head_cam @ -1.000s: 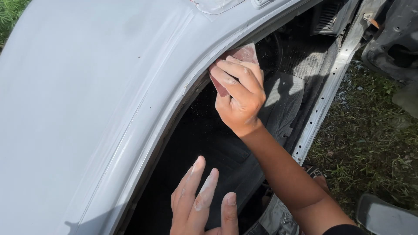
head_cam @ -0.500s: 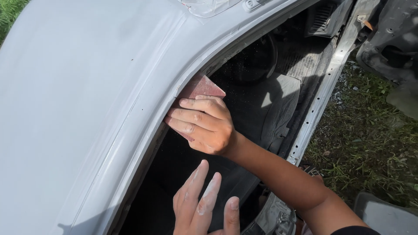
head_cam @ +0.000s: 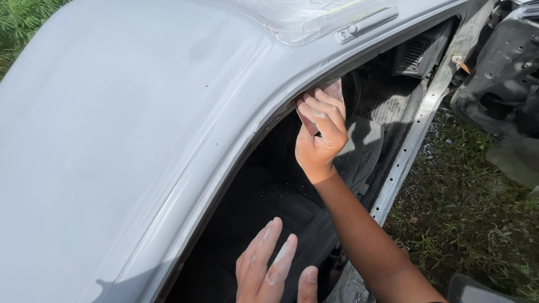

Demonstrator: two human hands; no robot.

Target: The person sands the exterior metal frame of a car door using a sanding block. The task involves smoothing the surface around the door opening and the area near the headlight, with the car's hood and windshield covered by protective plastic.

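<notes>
My right hand (head_cam: 320, 137) grips a folded piece of reddish sandpaper (head_cam: 331, 92) and presses it against the inner edge of the grey primed car roof frame (head_cam: 247, 140), above the open door gap. My left hand (head_cam: 272, 269) hovers low in the view with dusty fingers spread, holding nothing, over the dark car interior. The grey roof panel (head_cam: 123, 123) fills the left of the view.
Dark seats (head_cam: 281, 207) lie inside the car below the hands. A bare metal door sill (head_cam: 410, 146) with holes runs diagonally at right. Grass (head_cam: 471, 224) lies beyond it, and a detached dark car part (head_cam: 499, 67) stands at the top right.
My right hand slid the sandpaper down along the roof edge, then back up towards the front. My left hand stayed low in about the same place.
</notes>
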